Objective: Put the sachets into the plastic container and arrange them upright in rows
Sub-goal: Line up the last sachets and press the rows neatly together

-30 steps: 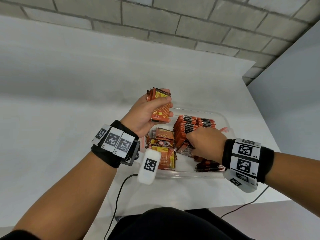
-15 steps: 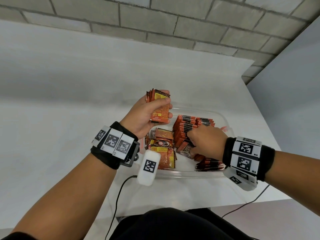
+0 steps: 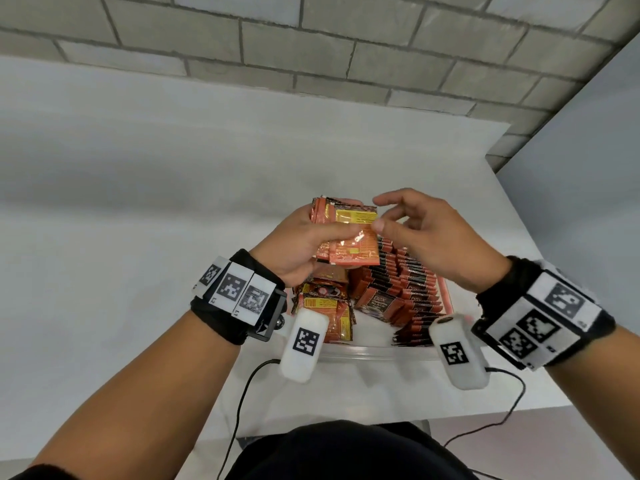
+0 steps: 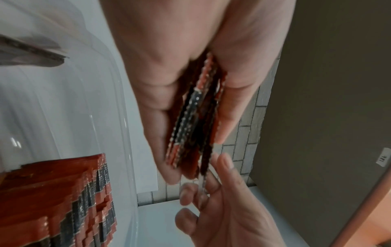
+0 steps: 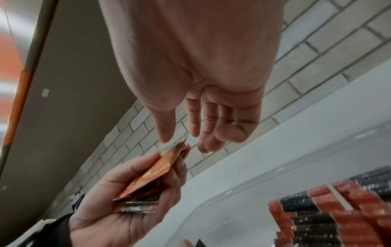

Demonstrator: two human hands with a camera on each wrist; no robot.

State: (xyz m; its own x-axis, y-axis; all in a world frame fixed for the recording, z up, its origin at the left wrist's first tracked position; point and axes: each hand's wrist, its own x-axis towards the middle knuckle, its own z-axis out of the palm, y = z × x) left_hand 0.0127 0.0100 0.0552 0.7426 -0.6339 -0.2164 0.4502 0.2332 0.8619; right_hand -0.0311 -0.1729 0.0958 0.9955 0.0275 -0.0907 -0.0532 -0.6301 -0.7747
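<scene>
Left hand (image 3: 301, 244) grips a small stack of sachets (image 3: 348, 237), thumb across the front, held above the plastic container (image 3: 367, 351). Right hand (image 3: 433, 237), fingers loosely spread, reaches the stack's top corner; contact looks likely but blurred. Upright rows of sachets (image 3: 405, 282) fill the container's right side; loose sachets (image 3: 325, 306) lie at its left, near the table's (image 3: 138, 237) front edge.

white table (image 3: 138, 271), grey brick wall (image 3: 346, 46)
</scene>
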